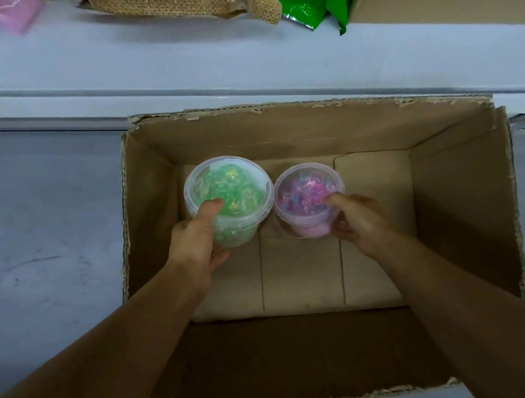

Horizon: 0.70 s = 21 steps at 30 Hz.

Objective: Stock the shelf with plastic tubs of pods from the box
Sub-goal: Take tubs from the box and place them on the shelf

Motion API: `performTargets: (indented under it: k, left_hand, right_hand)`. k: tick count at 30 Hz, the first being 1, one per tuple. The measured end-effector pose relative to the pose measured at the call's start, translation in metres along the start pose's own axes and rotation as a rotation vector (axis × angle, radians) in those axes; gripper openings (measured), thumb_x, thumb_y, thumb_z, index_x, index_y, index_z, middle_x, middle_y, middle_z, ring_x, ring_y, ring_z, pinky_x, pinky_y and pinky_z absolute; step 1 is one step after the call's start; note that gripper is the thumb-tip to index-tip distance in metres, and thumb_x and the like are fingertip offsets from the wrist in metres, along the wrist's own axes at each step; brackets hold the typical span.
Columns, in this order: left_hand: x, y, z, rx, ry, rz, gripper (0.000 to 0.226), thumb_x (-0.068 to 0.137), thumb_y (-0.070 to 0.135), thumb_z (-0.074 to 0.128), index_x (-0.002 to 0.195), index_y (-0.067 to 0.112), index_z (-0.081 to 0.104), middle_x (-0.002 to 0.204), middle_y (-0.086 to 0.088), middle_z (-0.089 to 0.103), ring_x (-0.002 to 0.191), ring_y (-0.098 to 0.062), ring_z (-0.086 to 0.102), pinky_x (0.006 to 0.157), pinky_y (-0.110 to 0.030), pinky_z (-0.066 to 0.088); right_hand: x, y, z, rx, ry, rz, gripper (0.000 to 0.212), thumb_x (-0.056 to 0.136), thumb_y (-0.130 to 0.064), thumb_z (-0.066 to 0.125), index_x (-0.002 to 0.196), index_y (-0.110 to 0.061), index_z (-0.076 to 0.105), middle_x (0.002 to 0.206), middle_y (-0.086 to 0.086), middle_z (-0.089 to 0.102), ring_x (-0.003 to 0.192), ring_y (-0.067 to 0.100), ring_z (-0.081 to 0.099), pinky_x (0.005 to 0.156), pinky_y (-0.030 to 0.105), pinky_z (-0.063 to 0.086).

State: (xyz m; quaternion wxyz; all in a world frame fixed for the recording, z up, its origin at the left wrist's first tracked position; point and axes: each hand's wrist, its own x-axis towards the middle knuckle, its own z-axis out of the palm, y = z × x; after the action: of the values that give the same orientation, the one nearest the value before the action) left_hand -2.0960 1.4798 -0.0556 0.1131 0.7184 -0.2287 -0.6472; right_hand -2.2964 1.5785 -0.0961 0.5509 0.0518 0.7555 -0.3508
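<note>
Two clear plastic tubs with clear lids, upright, side by side inside the open cardboard box — rims all but touching. Green tub on the left, the larger-looking of the two, packed with green and yellow pods; pink tub on the right, filled with pink, purple and blue pods. Both toward the far half of the box, over its bare folded bottom flaps. Box itself brown, top edges ragged, butted against the low white shelf — no tubs visible on that shelf.
</note>
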Motion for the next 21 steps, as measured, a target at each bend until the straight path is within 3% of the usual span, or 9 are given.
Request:
performTargets:
  k: [4,6,10,15,19,21]
  left_hand:
    - [-0.028,0.011,-0.003,0.034,0.003,0.017,0.054,0.08,0.043,0.065,0.126,0.019,0.049,0.121,-0.007,0.058,0.106,-0.023,0.059,0.081,-0.037,0.052]
    - [-0.052,0.022,-0.005,0.033,-0.015,0.029,0.046,0.082,0.042,0.062,0.122,0.02,0.05,0.12,-0.007,0.058,0.105,-0.024,0.058,0.083,-0.038,0.052]
    - [-0.114,0.056,-0.012,0.013,-0.086,0.064,0.043,0.086,0.041,0.058,0.123,0.021,0.048,0.117,-0.006,0.057,0.101,-0.023,0.059,0.08,-0.036,0.051]
    - [-0.207,0.113,-0.024,-0.019,-0.115,0.136,0.043,0.085,0.041,0.059,0.122,0.021,0.05,0.121,-0.007,0.059,0.103,-0.025,0.06,0.074,-0.034,0.051]
    - [-0.289,0.163,-0.038,-0.056,-0.142,0.181,0.05,0.084,0.045,0.057,0.125,0.019,0.048,0.123,-0.008,0.057,0.108,-0.025,0.058,0.068,-0.032,0.049]
    - [-0.334,0.188,-0.044,-0.081,-0.151,0.212,0.041,0.086,0.043,0.055,0.119,0.019,0.051,0.118,-0.007,0.058,0.104,-0.024,0.058,0.067,-0.032,0.048]
  right_hand:
    - [-0.039,-0.017,-0.01,0.007,0.019,-0.056,0.04,0.081,-0.022,0.068,0.117,-0.011,0.055,0.107,0.009,0.064,0.083,0.018,0.066,0.044,0.018,0.049]
    - [-0.069,-0.032,-0.018,0.034,0.029,-0.074,0.029,0.083,-0.024,0.065,0.11,-0.016,0.058,0.104,0.007,0.064,0.085,0.018,0.065,0.045,0.019,0.05]
    - [-0.138,-0.07,-0.04,0.073,0.029,-0.076,0.015,0.088,-0.031,0.062,0.097,-0.02,0.062,0.103,0.008,0.067,0.091,0.024,0.067,0.074,0.036,0.057]
    - [-0.24,-0.132,-0.065,0.183,0.044,-0.149,0.01,0.089,-0.034,0.057,0.094,-0.026,0.057,0.111,0.01,0.062,0.095,0.026,0.063,0.06,0.029,0.05]
    - [-0.332,-0.185,-0.082,0.206,0.056,-0.239,0.012,0.091,-0.037,0.053,0.092,-0.025,0.055,0.113,0.014,0.06,0.098,0.031,0.061,0.068,0.034,0.052]
    - [-0.38,-0.212,-0.09,0.215,0.047,-0.292,0.012,0.092,-0.039,0.051,0.088,-0.029,0.055,0.114,0.015,0.06,0.101,0.034,0.061,0.074,0.036,0.053]
